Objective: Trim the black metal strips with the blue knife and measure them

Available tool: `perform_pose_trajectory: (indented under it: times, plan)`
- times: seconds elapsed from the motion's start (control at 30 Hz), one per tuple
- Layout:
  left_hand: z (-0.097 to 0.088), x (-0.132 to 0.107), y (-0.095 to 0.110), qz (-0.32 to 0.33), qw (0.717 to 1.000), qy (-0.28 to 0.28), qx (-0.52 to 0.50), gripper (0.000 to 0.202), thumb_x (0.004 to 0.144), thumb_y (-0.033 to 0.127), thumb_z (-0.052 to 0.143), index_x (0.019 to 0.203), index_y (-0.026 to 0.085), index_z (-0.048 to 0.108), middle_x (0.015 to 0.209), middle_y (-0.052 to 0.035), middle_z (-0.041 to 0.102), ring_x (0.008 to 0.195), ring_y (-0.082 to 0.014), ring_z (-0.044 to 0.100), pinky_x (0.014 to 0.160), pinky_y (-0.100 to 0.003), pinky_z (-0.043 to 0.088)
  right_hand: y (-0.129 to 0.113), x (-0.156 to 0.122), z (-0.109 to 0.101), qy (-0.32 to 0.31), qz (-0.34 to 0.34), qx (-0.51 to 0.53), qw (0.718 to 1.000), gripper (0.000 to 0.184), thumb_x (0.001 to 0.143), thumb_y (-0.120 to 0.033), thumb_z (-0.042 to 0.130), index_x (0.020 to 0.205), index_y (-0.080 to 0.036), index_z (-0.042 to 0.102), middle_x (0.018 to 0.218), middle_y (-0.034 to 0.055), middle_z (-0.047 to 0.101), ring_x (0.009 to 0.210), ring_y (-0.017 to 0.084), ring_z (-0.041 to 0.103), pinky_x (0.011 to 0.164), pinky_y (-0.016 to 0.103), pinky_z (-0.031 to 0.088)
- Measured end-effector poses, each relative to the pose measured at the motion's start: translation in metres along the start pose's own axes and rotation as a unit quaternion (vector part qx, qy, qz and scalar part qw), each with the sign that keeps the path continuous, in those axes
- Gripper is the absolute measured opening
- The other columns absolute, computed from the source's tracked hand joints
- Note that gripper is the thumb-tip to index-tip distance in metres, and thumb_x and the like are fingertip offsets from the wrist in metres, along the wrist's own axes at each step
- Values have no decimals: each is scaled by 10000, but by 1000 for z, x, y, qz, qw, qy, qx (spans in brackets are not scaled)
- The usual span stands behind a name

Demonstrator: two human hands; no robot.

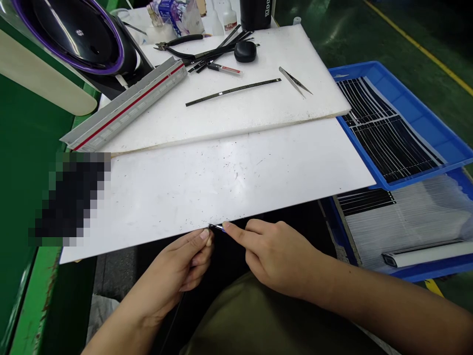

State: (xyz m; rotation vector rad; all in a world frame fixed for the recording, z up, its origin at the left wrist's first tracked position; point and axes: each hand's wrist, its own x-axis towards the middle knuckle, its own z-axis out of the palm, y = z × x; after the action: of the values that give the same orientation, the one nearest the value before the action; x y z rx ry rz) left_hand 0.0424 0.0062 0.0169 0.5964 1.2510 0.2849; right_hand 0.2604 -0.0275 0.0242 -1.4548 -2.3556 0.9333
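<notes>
White worktop (221, 187) spreads wide and flat from the raised board (240, 118) on its far side to its near edge. A blue tray (424, 113) hems it on the right. Just off that near edge, a thin dark strip (215, 228) lies between the 2 hands. The left hand (185, 268) fingers pinch 1 end and the right hand (277, 261) fingers pinch the other, tips almost touching.

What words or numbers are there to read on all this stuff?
Black bottle: white letters, cut off by the picture's top edge, unreadable.
Scale ruler: markings too small to read.
Blue-and-white packet: print too blurred.
Thin black strip between left hand and right hand: no writing shows.
</notes>
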Motion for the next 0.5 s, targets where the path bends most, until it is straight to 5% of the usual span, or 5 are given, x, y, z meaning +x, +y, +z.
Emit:
perform_pose_trajectory:
  times: [0.5]
  plan:
    - [4, -3, 4, -1, 1000, 4, 10, 458, 836, 543, 615, 644, 167, 436, 558, 61, 322, 422, -31, 179, 349, -128, 148, 0, -2, 5, -8, -20, -69, 997, 567, 915, -162, 441, 1479, -199, 394, 950, 23, 622, 595, 149, 509, 485, 315, 316]
